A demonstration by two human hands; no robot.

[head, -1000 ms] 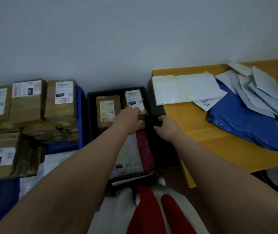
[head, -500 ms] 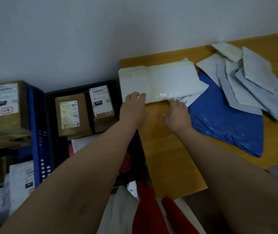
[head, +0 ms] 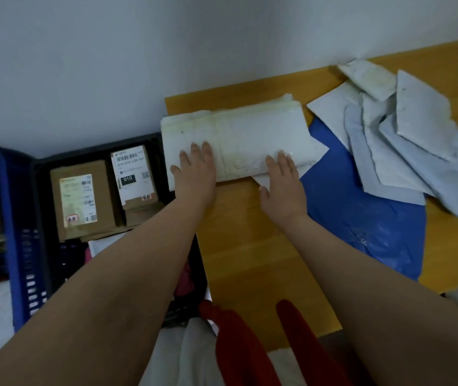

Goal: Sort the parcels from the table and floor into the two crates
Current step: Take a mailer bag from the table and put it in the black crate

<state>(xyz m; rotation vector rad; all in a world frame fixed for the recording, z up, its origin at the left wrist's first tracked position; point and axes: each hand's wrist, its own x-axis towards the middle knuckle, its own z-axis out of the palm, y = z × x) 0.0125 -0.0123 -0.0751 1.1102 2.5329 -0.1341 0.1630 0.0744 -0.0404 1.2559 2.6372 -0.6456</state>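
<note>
A long white padded parcel (head: 250,135) lies on the wooden table (head: 250,246) at its left end, overhanging the edge. My left hand (head: 194,174) lies flat on the parcel's near left part, fingers straight. My right hand (head: 283,185) rests with straight fingers on its near right edge. To the left, below the table, a black crate (head: 38,174) holds two labelled cardboard boxes (head: 80,199) and flat mailers. A blue crate (head: 13,246) stands left of it with cardboard boxes.
A large blue mailer (head: 361,218) lies on the table right of my right hand, with several pale grey mailers (head: 406,151) piled on it toward the wall. A small white envelope (head: 266,179) sticks out under the white parcel.
Both hands have left the black crate and moved right onto the white parcel, sliding further over its near edge. The view has swung right toward the table.
</note>
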